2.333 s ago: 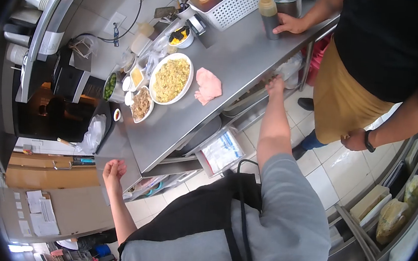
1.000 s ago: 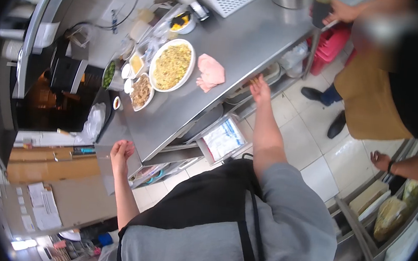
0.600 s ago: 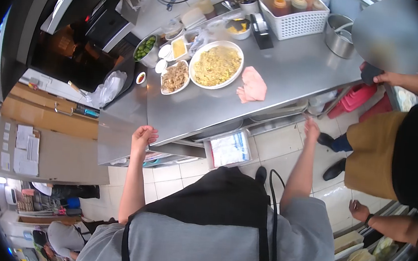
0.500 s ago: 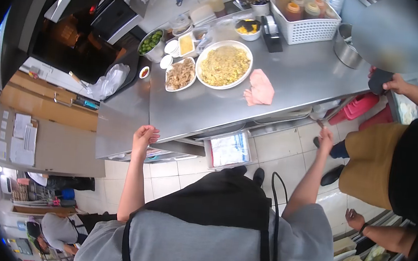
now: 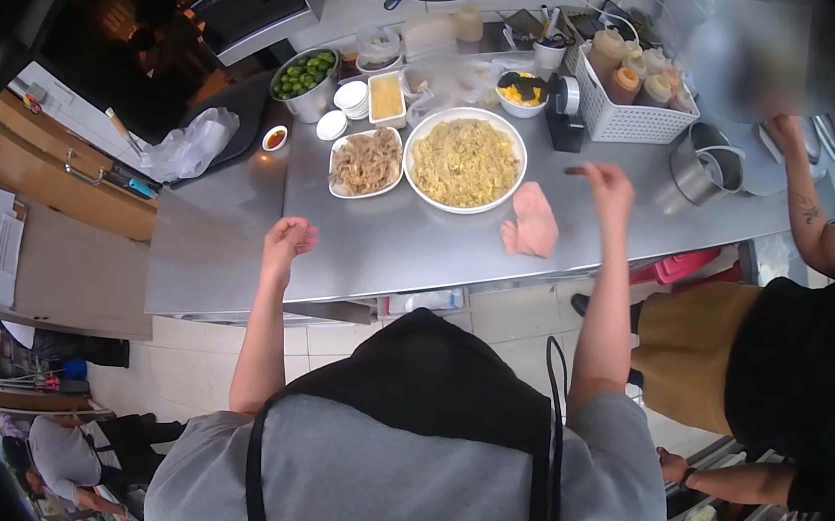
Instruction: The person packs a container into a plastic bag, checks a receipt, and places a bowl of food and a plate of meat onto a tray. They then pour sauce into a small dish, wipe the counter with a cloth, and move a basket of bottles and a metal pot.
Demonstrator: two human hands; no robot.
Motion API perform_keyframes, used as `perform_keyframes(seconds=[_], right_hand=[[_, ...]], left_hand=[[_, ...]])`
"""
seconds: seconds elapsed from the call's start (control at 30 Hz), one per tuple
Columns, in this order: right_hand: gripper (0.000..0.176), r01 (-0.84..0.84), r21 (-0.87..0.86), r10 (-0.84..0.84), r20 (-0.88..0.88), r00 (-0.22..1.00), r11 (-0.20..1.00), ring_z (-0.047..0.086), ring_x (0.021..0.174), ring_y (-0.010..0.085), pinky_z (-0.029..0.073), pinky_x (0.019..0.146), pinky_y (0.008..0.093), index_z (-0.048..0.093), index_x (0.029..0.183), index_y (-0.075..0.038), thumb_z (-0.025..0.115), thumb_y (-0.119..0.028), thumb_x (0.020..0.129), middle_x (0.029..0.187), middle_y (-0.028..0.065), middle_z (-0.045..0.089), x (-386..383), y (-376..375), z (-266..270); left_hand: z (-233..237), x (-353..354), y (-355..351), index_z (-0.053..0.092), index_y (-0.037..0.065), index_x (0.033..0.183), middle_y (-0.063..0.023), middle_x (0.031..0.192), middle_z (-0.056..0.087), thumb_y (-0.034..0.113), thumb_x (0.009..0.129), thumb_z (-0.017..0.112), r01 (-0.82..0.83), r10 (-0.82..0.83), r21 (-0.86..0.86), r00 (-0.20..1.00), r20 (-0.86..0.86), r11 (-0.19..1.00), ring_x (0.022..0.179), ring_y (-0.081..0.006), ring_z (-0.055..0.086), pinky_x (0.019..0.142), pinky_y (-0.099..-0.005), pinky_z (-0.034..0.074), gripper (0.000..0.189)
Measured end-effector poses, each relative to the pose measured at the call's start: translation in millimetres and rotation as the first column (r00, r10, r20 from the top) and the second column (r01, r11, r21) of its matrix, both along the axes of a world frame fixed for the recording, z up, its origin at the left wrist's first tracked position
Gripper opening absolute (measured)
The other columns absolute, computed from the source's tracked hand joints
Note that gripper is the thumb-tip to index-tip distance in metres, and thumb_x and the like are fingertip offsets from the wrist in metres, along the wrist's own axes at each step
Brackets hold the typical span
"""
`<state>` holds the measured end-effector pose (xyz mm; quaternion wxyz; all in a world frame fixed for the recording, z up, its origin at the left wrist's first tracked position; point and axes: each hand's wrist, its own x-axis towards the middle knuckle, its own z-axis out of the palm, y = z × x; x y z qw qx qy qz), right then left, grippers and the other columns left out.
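My right hand is raised over the counter, its fingers pinching a small dark, narrow piece too small to name. Below and left of it, a pink cloth or glove lies crumpled on the steel. Beside that stands a big white bowl full of yellowish fried rice. Over the counter's front edge at left hovers my left hand, fingers loosely curled, nothing visible in it. The nearest dish to it is a white tray of shredded meat.
Behind sit a pot of green limes, white lids, a tape dispenser and a white basket of sauce bottles. A metal pot stands at right. Close on my right is a co-worker in black.
My right hand has risen from beside the counter's edge to above the counter, still pinching the dark piece. The view has shifted nearer the counter; the co-worker's hand with the blurred round item moved back.
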<state>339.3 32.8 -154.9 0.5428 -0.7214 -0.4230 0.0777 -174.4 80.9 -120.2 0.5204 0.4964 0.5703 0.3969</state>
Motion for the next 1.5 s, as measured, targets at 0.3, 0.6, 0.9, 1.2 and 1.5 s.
perform_keyframes(seconds=[0.3, 0.6, 0.9, 1.2, 1.5], right_hand=[[0.019, -0.010, -0.150, 0.104, 0.637, 0.763, 0.989, 0.058, 0.072, 0.0258, 0.046, 0.063, 0.0362, 0.061, 0.065, -0.005, 0.069, -0.022, 0.063, 0.071, 0.0105, 0.059, -74.5, 166.1, 20.0], [0.035, -0.143, -0.319, 0.277, 0.427, 0.860, 0.937, 0.059, 0.072, 0.0272, 0.047, 0.064, 0.0371, 0.061, 0.071, -0.004, 0.067, -0.039, 0.066, 0.076, 0.0107, 0.060, -46.3, 155.3, 16.0], [0.014, -0.427, -0.280, 0.497, 0.268, 0.826, 0.860, 0.056, 0.063, 0.0292, 0.044, 0.056, 0.0371, 0.058, 0.069, -0.004, 0.064, -0.017, 0.069, 0.066, 0.0134, 0.057, -32.7, -9.5, -47.8], [0.040, 0.202, -0.625, 0.226, 0.536, 0.813, 0.755, 0.053, 0.098, 0.0308, 0.044, 0.078, 0.0390, 0.056, 0.099, -0.001, 0.057, -0.032, 0.075, 0.112, 0.0195, 0.052, 164.1, 64.2, -80.2], [0.041, -0.276, -0.492, 0.540, 0.548, 0.639, 0.826, 0.041, 0.111, 0.0309, 0.029, 0.094, 0.0474, 0.051, 0.107, -0.007, 0.056, -0.025, 0.070, 0.117, 0.0174, 0.046, -25.6, -4.7, -65.4]], left_hand=[[17.5, 27.6, 74.1, 0.055, 0.004, 0.091, -0.0090, 0.085, 0.062, 0.017, 0.085, 0.052, 0.018, -0.015, -0.048, 0.998, 0.054, 0.999, 0.072, -0.0138, 0.059, 0.065, -0.0246, 0.045, 0.015], [14.9, 82.6, 91.2, 0.055, 0.003, 0.090, -0.0076, 0.083, 0.063, 0.017, 0.086, 0.052, 0.111, -0.110, -0.011, 0.993, 0.051, 0.994, 0.072, -0.0124, 0.058, 0.065, -0.0236, 0.045, 0.015], [-27.1, 129.3, 26.5, 0.054, 0.005, 0.091, -0.0082, 0.085, 0.061, 0.019, 0.086, 0.051, 0.098, -0.091, -0.187, 0.995, 0.046, 0.977, 0.070, -0.0136, 0.059, 0.064, -0.0242, 0.047, 0.016], [-16.5, 162.9, 12.7, 0.054, 0.005, 0.092, -0.0085, 0.085, 0.062, 0.018, 0.086, 0.051, 0.115, -0.115, -0.200, 0.993, 0.009, 0.973, 0.070, -0.0143, 0.059, 0.064, -0.0246, 0.047, 0.015], [-51.0, 191.9, 9.4, 0.050, 0.004, 0.101, -0.0119, 0.097, 0.059, 0.018, 0.086, 0.050, 0.177, -0.144, -0.393, 0.983, 0.114, 0.902, 0.081, -0.0193, 0.061, 0.070, -0.0292, 0.049, 0.020]])
